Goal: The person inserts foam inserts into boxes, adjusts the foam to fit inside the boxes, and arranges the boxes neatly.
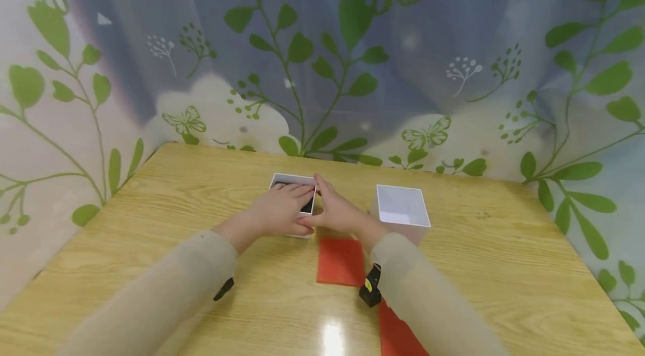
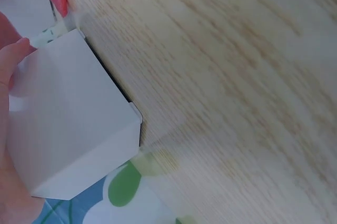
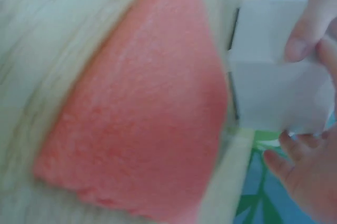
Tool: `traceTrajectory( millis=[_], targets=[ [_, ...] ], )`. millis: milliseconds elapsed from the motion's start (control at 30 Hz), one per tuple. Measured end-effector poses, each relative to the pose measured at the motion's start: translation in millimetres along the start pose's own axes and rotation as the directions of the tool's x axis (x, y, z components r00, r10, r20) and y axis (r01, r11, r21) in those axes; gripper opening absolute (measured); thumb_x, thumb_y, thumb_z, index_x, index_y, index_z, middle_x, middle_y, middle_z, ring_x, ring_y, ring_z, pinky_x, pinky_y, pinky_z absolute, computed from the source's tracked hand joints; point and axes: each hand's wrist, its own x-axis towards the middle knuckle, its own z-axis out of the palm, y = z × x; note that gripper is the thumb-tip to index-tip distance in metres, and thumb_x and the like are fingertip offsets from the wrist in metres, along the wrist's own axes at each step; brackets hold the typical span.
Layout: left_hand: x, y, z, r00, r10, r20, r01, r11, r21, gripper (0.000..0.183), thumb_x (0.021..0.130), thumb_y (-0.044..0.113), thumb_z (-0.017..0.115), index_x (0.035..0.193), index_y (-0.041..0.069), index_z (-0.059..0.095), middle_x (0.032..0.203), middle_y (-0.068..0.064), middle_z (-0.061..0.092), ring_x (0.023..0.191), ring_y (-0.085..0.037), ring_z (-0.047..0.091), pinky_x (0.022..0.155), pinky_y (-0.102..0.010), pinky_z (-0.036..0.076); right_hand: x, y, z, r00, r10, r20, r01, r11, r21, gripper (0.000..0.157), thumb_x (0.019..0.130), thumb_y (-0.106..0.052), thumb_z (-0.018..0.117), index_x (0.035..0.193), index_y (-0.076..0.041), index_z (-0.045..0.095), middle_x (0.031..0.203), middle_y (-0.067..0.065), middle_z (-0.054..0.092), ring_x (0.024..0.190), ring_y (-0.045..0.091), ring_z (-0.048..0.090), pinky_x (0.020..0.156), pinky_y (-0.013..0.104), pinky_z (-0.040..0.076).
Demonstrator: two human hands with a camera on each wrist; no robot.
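Note:
A white box (image 1: 294,178) stands open-topped on the table with a dark insert (image 1: 307,206) inside. My left hand (image 1: 282,209) lies over it, fingers stretched into the opening and thumb against the near outer wall. What the fingertips touch is hidden. With thumb and index finger spread across the box's right side, my right hand (image 1: 336,209) holds it at the near and far corners. The left wrist view shows the box's plain white wall (image 2: 68,108) beside the hand. In the right wrist view, a thumb (image 3: 300,45) presses the box (image 3: 279,92) and fingers (image 3: 279,163) curve nearby.
A second white open box (image 1: 403,207) stands right of my right hand. A red folded cloth-like piece (image 1: 340,262) lies in front of the held box. Another red piece (image 1: 398,331) shows under my right forearm. A leaf-patterned curtain (image 1: 322,65) hangs behind the wooden table (image 1: 504,266).

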Motion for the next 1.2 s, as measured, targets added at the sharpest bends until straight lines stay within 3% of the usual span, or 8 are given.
traceTrajectory(
  millis=[200,400,500,700,800,900,1033,1200],
  targets=[
    [3.0,0.0,6.2,1.000,-0.017,0.002,0.017,1.000,-0.009,0.086,0.084,0.063,0.052,0.145,0.004,0.032,0.149,-0.008,0.030,0.136,-0.027,0.027,0.106,-0.048,0.025,-24,-5,-18.6,0.999,-0.024,0.043,0.030,0.991,-0.134,0.100,0.084,-0.042,0.067,0.150,-0.005,0.000,0.154,0.012,0.012,0.138,0.025,0.019,0.109,0.042,0.020],
    [7.3,0.5,7.0,1.000,-0.016,-0.023,0.016,1.000,-0.011,0.084,0.084,0.062,0.053,0.144,0.005,0.035,0.148,-0.008,0.032,0.134,-0.026,0.031,0.105,-0.047,0.028,-63,6,-54.7,0.989,-0.093,-0.114,0.078,0.988,-0.131,0.071,0.089,-0.034,0.063,0.145,-0.005,0.030,0.143,0.011,0.039,0.129,0.028,0.039,0.101,0.047,0.034],
    [5.7,0.1,6.5,1.000,-0.019,-0.021,0.019,1.000,-0.009,0.083,0.085,0.061,0.052,0.144,0.006,0.036,0.148,-0.008,0.032,0.134,-0.026,0.031,0.104,-0.047,0.029,-80,23,-72.3,0.957,-0.102,-0.271,0.076,0.992,-0.104,0.056,0.092,-0.026,0.060,0.139,-0.003,0.041,0.135,0.013,0.048,0.120,0.030,0.047,0.095,0.046,0.040],
    [1.2,-0.5,7.3,0.999,-0.031,-0.025,0.031,0.999,-0.016,0.081,0.085,0.061,0.052,0.144,0.007,0.036,0.148,-0.008,0.033,0.134,-0.026,0.032,0.104,-0.047,0.029,-109,57,-93.7,0.874,0.072,-0.480,-0.097,0.995,-0.027,0.052,0.095,-0.027,0.054,0.137,0.000,0.041,0.119,0.019,0.051,0.101,0.031,0.051,0.077,0.040,0.045],
    [2.6,1.3,7.0,0.999,-0.024,-0.034,0.023,1.000,-0.013,0.081,0.085,0.062,0.050,0.143,0.007,0.037,0.147,-0.008,0.034,0.133,-0.025,0.032,0.104,-0.045,0.030,-122,69,-97.0,0.865,0.156,-0.476,-0.183,0.983,-0.010,0.057,0.096,-0.029,0.052,0.139,0.004,0.034,0.114,0.021,0.048,0.093,0.032,0.052,0.069,0.035,0.044],
    [3.5,3.6,7.0,0.999,-0.026,-0.031,0.025,0.999,-0.039,0.084,0.086,0.067,0.043,0.143,0.005,0.036,0.148,-0.008,0.033,0.134,-0.024,0.031,0.105,-0.044,0.029,-130,77,-95.4,0.879,0.210,-0.428,-0.232,0.973,0.000,0.059,0.097,-0.028,0.049,0.140,0.007,0.029,0.112,0.021,0.046,0.088,0.031,0.052,0.067,0.033,0.044],
    [0.1,4.3,4.9,0.996,-0.082,-0.029,0.078,0.990,-0.114,0.086,0.087,0.070,0.036,0.144,0.005,0.035,0.149,-0.008,0.030,0.136,-0.023,0.029,0.106,-0.044,0.028,-133,81,-90.3,0.899,0.243,-0.364,-0.250,0.968,0.030,0.058,0.100,-0.031,0.043,0.141,0.006,0.027,0.116,0.024,0.046,0.083,0.027,0.053,0.066,0.032,0.045],
    [-5.3,3.8,-0.8,0.987,-0.128,-0.100,0.107,0.974,-0.198,0.080,0.090,0.065,0.039,0.140,0.002,0.040,0.145,-0.012,0.036,0.129,-0.029,0.039,0.102,-0.044,0.034,-131,82,-87.6,0.900,0.255,-0.354,-0.244,0.967,0.076,0.054,0.101,-0.028,0.040,0.140,0.006,0.028,0.115,0.030,0.048,0.074,0.025,0.055,0.064,0.032,0.047]
  ],
)
